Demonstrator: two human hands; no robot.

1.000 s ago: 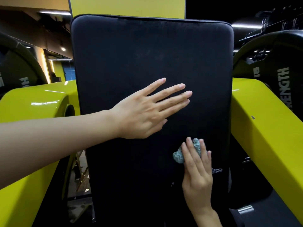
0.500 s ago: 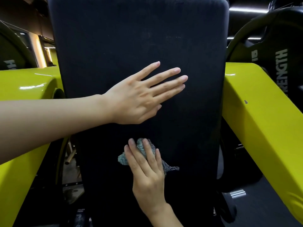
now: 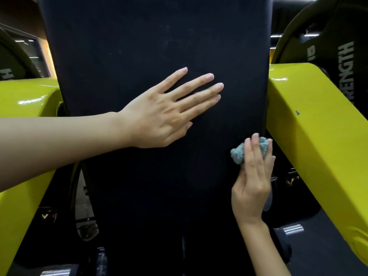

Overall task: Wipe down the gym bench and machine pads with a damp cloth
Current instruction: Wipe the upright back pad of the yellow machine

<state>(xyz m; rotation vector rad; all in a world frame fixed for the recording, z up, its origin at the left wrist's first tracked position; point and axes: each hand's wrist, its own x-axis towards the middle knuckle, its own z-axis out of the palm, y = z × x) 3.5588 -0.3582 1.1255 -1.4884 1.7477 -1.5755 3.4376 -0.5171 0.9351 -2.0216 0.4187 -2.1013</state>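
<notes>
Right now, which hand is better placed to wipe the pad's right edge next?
Right. The right hand presses the blue-grey cloth on the black back pad by its right edge; the left hand lies flat mid-pad, with no cloth.

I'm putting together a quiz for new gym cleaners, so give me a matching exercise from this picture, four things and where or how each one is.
1 left hand
2 cloth
3 weight plate
4 machine arm

A glossy yellow
B flat on the middle of the pad
C black, white lettering
D bunched under the right hand

Pairs: 1-B, 2-D, 3-C, 4-A
</notes>
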